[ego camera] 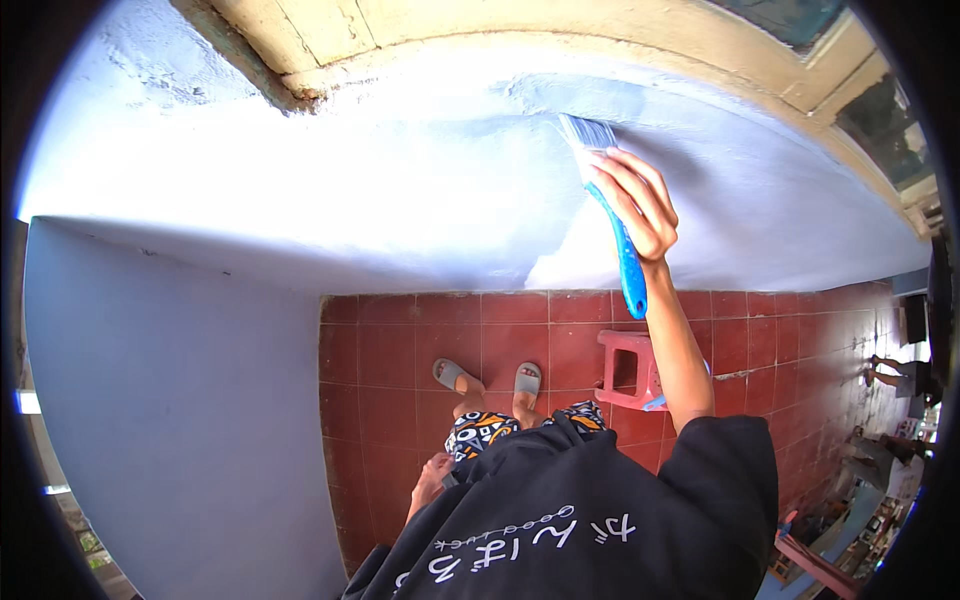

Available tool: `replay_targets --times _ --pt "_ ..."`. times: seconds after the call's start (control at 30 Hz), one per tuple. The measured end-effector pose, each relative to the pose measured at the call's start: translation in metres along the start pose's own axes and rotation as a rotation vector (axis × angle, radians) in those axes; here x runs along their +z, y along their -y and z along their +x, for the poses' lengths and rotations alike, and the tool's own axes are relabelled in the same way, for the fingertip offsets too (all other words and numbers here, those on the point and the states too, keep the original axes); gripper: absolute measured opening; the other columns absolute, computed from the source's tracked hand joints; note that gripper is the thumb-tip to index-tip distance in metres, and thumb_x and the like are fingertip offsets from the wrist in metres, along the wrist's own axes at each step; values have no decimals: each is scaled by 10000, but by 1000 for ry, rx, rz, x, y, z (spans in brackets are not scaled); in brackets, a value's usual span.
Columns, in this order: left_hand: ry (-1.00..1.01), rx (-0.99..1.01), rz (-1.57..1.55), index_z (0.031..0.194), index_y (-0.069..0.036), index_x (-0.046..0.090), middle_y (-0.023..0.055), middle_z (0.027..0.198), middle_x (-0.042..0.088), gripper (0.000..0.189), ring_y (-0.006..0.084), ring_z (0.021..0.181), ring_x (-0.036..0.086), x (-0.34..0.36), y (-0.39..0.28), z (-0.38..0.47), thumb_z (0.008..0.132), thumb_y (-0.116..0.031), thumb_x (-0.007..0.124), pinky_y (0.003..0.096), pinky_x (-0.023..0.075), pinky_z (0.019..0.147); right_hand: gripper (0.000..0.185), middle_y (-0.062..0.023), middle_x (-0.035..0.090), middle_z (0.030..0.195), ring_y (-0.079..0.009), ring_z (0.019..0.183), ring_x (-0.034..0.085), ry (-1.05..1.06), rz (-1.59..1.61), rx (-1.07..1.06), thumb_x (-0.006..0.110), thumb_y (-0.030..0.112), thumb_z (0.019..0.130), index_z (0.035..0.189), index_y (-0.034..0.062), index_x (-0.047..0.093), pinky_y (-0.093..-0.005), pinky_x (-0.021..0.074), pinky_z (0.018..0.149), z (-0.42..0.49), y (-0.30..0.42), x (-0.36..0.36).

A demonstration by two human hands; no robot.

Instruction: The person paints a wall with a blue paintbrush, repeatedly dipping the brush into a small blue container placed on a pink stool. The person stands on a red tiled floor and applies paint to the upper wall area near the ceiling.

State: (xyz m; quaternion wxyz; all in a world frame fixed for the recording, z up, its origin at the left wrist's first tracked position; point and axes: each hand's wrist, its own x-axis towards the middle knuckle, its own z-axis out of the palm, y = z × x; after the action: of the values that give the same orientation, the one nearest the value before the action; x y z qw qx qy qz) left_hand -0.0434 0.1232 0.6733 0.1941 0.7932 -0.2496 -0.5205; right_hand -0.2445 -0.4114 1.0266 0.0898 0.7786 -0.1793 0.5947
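Note:
My right hand (637, 199) grips a wide paintbrush with a blue handle (630, 262), its fingers up around the ferrule. The pale bristles (589, 133) touch the light blue-white wall (420, 187) below a cream wooden frame. Around the brush the surface looks bluish and wet, while a whiter patch (574, 251) shows lower down. Down by my hip is my left hand (433, 476), beside the black shirt and patterned shorts; its fingers are partly hidden, and whether it holds anything is unclear.
A pink plastic stool (634, 369) stands on the red tiled floor (442, 307), partly behind my right arm, with a blue object on it. A side wall (180, 390) rises at left. Window panes (877, 127) sit upper right. People (900, 375) appear at the far right.

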Motion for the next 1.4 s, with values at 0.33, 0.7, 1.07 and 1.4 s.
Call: replay_targets --times 0.33,0.7,1.07,1.4 --pt "-59 166 58 1172 13 659 169 1046 740 375 240 1000 709 -5 -18 10 968 -300 644 360 555 860 358 -106 702 1192 -305 1112 652 442 136 261 656 -12 815 1159 62 721 -387 568 936 -132 1 19" --pt "-59 0 203 1187 -12 667 173 1095 728 441 236 1050 690 29 53 19 934 -373 672 355 536 899 358 -48 707 1174 -281 1103 653 8 -20 2 644 -11 789 1124 77 735 -359 571 915 37 31 -28" --pt "-54 130 74 1180 -17 671 167 1084 729 430 235 1048 689 32 35 17 944 -376 658 356 536 898 385 -91 677 1213 -307 1115 632 632 -18 298 569 4 833 1192 77 691 -392 539 943 -218 -28 14" --pt "-38 17 74 1197 -7 657 159 1097 730 421 259 1066 693 -1 111 -82 964 -356 623 380 546 914 218 -140 730 1046 -291 967 710 13 -62 831 739 4 843 1061 13 731 -386 568 840 -317 111 -72"
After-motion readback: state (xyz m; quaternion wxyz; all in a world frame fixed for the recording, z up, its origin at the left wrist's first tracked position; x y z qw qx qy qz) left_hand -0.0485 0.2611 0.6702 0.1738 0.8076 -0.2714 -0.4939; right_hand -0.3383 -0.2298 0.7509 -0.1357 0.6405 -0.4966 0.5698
